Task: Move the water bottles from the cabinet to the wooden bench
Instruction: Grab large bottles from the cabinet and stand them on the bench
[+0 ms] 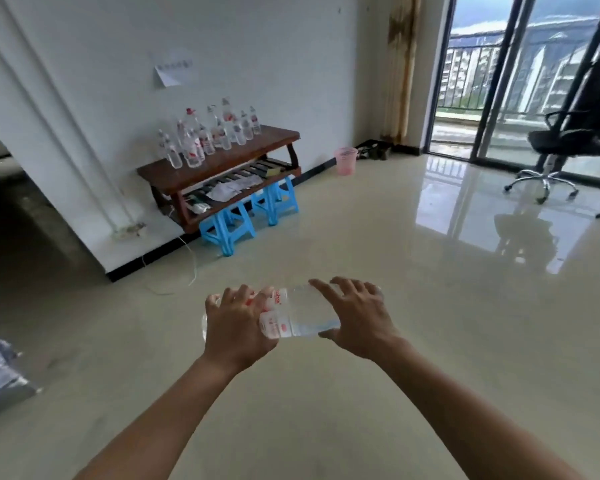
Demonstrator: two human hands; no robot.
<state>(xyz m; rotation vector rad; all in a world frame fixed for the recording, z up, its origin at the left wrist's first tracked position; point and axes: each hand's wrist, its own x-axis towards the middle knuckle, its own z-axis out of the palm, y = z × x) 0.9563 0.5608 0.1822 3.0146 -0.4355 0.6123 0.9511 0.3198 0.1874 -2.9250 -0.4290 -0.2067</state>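
Glossy pale floor (361, 237) fills a sparsely furnished room, seen from head height looking down. At far left is a dark doorway (7, 209). Next to it runs a white wall (257, 46) with a sheet of paper (172, 72) stuck to it.

Against that wall stands a dark wooden worktop (253, 150). Many clear standing bottles (208, 133) with red-and-white labels are crowded upright along its top. Papers lie on its slatted lower shelf (229, 188), and blue stools (229, 226) sit under it. A pink bin (345, 161) stands on the floor just right of it. Further right, a glass door (520, 81) shows a balcony, and a black office chair (568, 140) stands near it.

In the foreground, well apart from the worktop, both bare arms reach forward above the floor. The left hand (238, 327) has its fingers curled round one end of the held bottles (305, 317). These look like two clear bottles lying sideways, side by side. The right hand (357, 320) clasps their other end, fingers over the top and thumb underneath.
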